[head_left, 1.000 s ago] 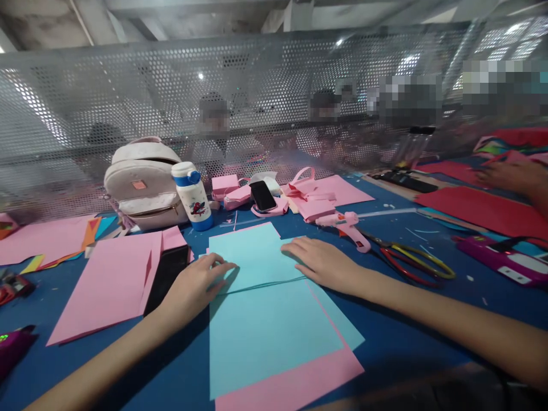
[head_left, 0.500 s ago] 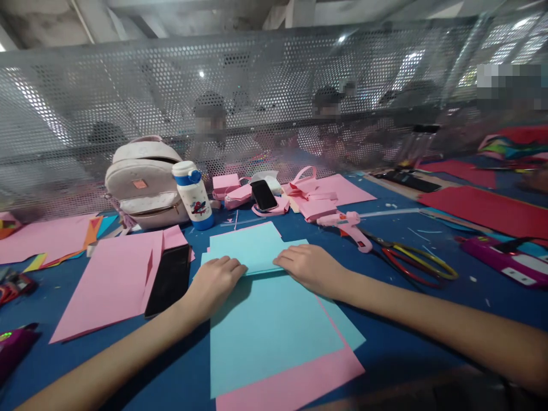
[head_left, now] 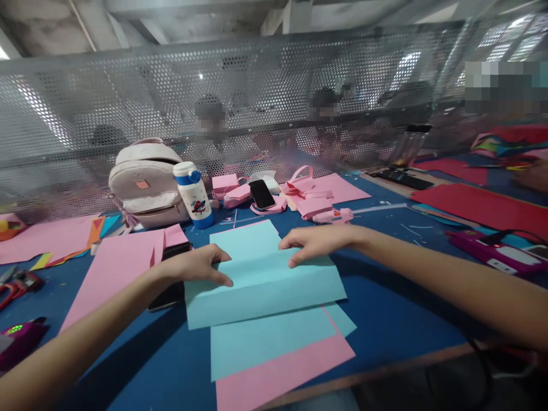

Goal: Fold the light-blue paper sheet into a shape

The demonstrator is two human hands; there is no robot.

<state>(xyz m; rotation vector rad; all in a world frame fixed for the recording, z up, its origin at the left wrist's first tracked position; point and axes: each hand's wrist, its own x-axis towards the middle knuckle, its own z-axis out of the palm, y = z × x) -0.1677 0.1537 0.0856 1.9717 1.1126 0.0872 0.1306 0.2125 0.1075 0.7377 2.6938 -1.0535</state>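
A light-blue sheet of paper (head_left: 265, 297) with a crease across it lies in front of me, its near edge lifted a little. Below it are another light-blue sheet (head_left: 265, 348) and a pink sheet (head_left: 291, 374) that sticks out toward me. My left hand (head_left: 203, 265) is over the sheet's left part, thumb and fingers apart. Over the upper right part is my right hand (head_left: 314, 241), its thumb and fingers likewise spread. Whether the fingertips touch the paper is hard to tell. Beyond my right hand a pink glue gun (head_left: 334, 216) is partly hidden.
A backpack (head_left: 145, 182) and a water bottle (head_left: 193, 194) stand at the back left. Behind the sheets lie a phone (head_left: 262, 194) and pink paper pieces (head_left: 317, 205). Purple devices (head_left: 483, 251) lie at both sides. A perforated metal screen (head_left: 257, 103) closes off the far side.
The blue sheet, folded and pressed at its crease before, has opened out toward me. Both hands have moved off the fold and spread their fingers. My right arm now covers the scissors-like tool.
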